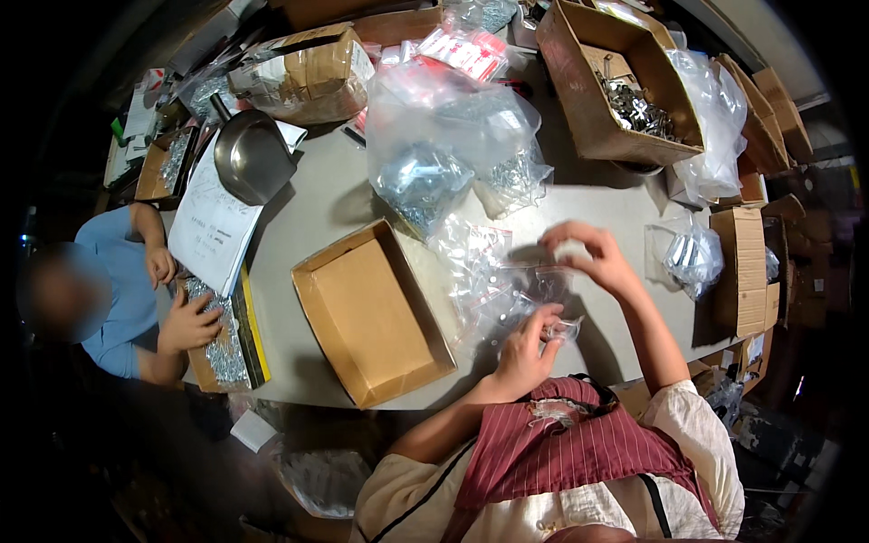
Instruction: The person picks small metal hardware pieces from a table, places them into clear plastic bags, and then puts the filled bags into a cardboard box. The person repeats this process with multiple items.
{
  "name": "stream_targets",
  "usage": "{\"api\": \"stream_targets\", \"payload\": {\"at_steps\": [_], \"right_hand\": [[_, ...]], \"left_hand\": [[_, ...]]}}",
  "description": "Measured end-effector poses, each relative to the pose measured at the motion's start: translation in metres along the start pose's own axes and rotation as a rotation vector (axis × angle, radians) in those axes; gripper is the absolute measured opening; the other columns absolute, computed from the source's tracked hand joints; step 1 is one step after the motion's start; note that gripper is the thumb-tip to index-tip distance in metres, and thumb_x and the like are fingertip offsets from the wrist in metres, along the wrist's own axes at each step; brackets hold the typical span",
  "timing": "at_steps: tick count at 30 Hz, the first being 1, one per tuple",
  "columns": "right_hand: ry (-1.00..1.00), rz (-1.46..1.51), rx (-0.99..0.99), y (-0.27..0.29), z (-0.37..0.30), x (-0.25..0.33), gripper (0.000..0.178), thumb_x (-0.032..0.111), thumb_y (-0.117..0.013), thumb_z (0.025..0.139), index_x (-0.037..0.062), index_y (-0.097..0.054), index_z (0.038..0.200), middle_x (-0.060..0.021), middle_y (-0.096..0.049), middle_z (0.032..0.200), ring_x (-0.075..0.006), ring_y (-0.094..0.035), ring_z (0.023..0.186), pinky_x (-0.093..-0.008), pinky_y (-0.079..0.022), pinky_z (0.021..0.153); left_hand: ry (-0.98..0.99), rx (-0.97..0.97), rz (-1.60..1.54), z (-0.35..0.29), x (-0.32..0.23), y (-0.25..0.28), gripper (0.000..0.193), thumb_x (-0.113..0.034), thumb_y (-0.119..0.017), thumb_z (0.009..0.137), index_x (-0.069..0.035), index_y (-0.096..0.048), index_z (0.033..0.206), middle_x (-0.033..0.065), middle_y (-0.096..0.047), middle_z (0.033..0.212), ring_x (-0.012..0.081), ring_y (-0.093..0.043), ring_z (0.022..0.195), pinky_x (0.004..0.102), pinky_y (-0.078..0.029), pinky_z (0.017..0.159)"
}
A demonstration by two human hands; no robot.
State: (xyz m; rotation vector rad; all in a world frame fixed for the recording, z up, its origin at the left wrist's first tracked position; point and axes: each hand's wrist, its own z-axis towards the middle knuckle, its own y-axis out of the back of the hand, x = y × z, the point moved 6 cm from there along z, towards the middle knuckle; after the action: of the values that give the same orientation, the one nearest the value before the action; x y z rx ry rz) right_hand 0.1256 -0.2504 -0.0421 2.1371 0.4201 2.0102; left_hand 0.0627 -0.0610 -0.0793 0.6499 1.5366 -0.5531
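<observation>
My left hand (525, 356) is closed on a small clear plastic bag (567, 329) near the table's front edge; what the bag contains is too small to make out. Farther off and to the right, my right hand (593, 256) has its fingers curved and apart, with nothing visible between them. Below and beside it lie loose clear zip bags (484, 285) with small whitish bits among them. An open cardboard tray (367, 308) without visible contents sits left of the bags.
Big plastic bags of metal hardware (421, 181) stand behind my hands. A carton of metal parts (638, 104) is at the back right, a bagged bundle (692, 258) at right. On the left are a metal scoop (253, 156), papers (213, 226), and another person's hand (188, 321) over a hardware box.
</observation>
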Motion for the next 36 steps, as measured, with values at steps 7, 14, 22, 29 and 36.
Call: {"api": "stream_targets", "payload": {"at_steps": [7, 14, 22, 29, 36], "right_hand": [[0.179, -0.451, 0.234, -0.011, -0.109, 0.055, 0.026, 0.015, -0.076, 0.078, 0.0042, -0.071, 0.101, -0.0145, -0.056, 0.139, -0.0401, -0.041, 0.138, -0.0508, -0.035, 0.113], [0.290, -0.220, -0.197, 0.022, -0.176, 0.054, 0.014, 0.014, -0.074, 0.088, 0.0013, -0.074, 0.095, -0.0135, -0.070, 0.115, -0.0360, -0.058, 0.122, -0.0458, -0.046, 0.102], [0.352, -0.066, -0.393, 0.061, -0.229, 0.035, 0.009, 0.009, -0.073, 0.085, 0.0007, -0.073, 0.090, -0.0118, -0.071, 0.112, -0.0320, -0.060, 0.118, -0.0435, -0.047, 0.101], [0.313, -0.244, -0.061, 0.077, -0.257, 0.028, 0.013, 0.011, -0.073, 0.084, 0.0025, -0.070, 0.093, -0.0132, -0.067, 0.120, -0.0352, -0.058, 0.118, -0.0454, -0.046, 0.101], [0.378, -0.459, -0.223, 0.081, -0.277, 0.029, 0.020, 0.005, -0.073, 0.075, 0.0047, -0.073, 0.095, -0.0125, -0.064, 0.111, -0.0339, -0.057, 0.112, -0.0448, -0.045, 0.100]], "left_hand": [[-0.022, -0.015, -0.087, 0.001, -0.036, -0.012, 0.041, -0.001, -0.056, 0.097, -0.001, -0.051, 0.137, 0.0182, -0.072, 0.107, 0.0272, -0.073, 0.098, 0.0363, -0.057, 0.083], [-0.109, 0.002, 0.045, -0.012, -0.081, -0.072, 0.042, -0.009, -0.057, 0.100, -0.003, -0.049, 0.141, 0.0177, -0.073, 0.114, 0.0293, -0.072, 0.111, 0.0362, -0.056, 0.087], [-0.235, -0.098, 0.106, -0.031, -0.050, -0.138, 0.022, -0.005, -0.057, 0.098, -0.002, -0.065, 0.119, 0.0169, -0.073, 0.099, 0.0334, -0.073, 0.092, 0.0359, -0.057, 0.078], [0.022, -0.010, 0.297, -0.043, -0.023, -0.197, 0.025, -0.008, -0.055, 0.099, -0.004, -0.066, 0.122, 0.0161, -0.072, 0.099, 0.0276, -0.072, 0.091, 0.0361, -0.055, 0.081], [0.042, -0.165, 0.271, -0.052, -0.016, -0.206, 0.038, -0.007, -0.061, 0.094, -0.004, -0.061, 0.132, 0.0209, -0.071, 0.111, 0.0366, -0.071, 0.100, 0.0400, -0.056, 0.087]]}}
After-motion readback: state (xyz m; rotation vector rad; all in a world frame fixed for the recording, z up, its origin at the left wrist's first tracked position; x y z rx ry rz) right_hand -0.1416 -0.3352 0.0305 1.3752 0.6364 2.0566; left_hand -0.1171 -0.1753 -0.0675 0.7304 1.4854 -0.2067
